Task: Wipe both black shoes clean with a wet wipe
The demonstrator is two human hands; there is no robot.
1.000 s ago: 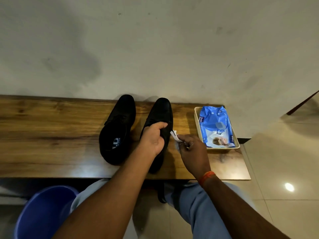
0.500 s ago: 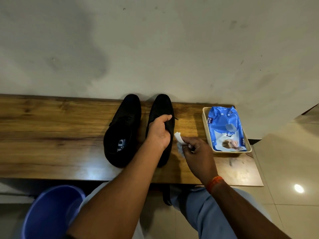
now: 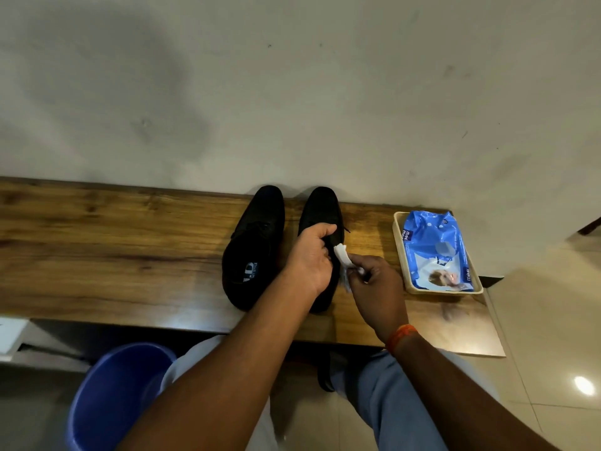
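Observation:
Two black shoes stand side by side on the wooden bench (image 3: 113,249), toes toward the wall. The left shoe (image 3: 252,249) shows its insole label and is untouched. My left hand (image 3: 310,258) grips the right shoe (image 3: 322,206) around its opening, thumb over the top. My right hand (image 3: 374,281) pinches a white wet wipe (image 3: 343,257) against the outer side of that shoe. The rear part of the right shoe is hidden by my left hand.
A blue wet-wipe pack (image 3: 434,252) lies in a beige tray (image 3: 398,249) at the bench's right end. A blue bucket (image 3: 110,398) stands on the floor at lower left. The wall (image 3: 292,92) rises right behind the bench. Tiled floor (image 3: 553,320) lies to the right.
My left hand has slid forward along the right shoe, which now stands straighter beside the other. My right hand with the wipe has moved up against the shoe's side.

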